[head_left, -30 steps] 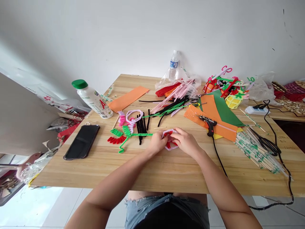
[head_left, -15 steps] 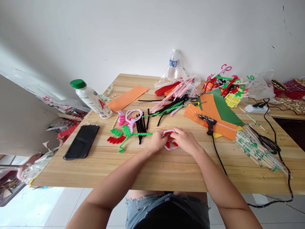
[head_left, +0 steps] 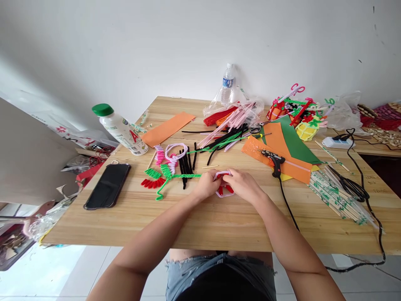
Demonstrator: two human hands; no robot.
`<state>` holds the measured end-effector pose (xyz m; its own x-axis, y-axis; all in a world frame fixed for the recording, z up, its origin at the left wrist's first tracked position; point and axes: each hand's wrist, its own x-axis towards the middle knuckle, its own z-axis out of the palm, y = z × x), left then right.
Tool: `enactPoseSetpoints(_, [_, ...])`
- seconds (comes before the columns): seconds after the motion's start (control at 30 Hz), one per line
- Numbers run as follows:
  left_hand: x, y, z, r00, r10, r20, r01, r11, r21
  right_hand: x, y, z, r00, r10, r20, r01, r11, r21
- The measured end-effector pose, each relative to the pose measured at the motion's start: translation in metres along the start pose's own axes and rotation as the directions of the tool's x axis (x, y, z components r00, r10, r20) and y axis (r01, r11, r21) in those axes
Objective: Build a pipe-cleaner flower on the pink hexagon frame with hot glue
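Note:
Between my hands, close above the wooden table [head_left: 216, 225], is a red pipe-cleaner piece with a pale lilac rim [head_left: 226, 192]. My left hand [head_left: 206, 184] grips its left side, fingers closed. From the other side my right hand [head_left: 242, 184] pinches its upper right part; the fingertips meet near the middle and hide some of it. A green pipe-cleaner stem [head_left: 184, 176] runs toward my left hand, joined to curled green, red and pink pieces. Beside it lie short black pipe cleaners [head_left: 184, 165] and a lilac pipe-cleaner ring [head_left: 176, 153].
At left stand a phone [head_left: 107, 186] and a green-capped bottle [head_left: 123, 133]. A glue gun [head_left: 274, 161] lies on orange sheet [head_left: 297, 166], its cord trailing right of my arm. Scissors [head_left: 351, 186] and wrapped sticks [head_left: 336, 196] lie at right. Pipe-cleaner bundles [head_left: 233, 119] are at the back.
Both hands stay in the same place on the red and lilac piece. Only a slight shift of the fingers and the piece shows.

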<state>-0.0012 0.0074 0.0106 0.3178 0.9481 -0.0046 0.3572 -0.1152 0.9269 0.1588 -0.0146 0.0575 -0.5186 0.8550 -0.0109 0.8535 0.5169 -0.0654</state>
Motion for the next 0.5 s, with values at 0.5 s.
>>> enactPoseSetpoints(0.5, [-0.0005, 0.0011, -0.001, 0.999, 0.031, -0.006, -0.031, 0.997, 0.077, 0.0007, 0.0026, 0.0007, 0.999, -0.04, -0.011, 0.04, 0.999, 0.006])
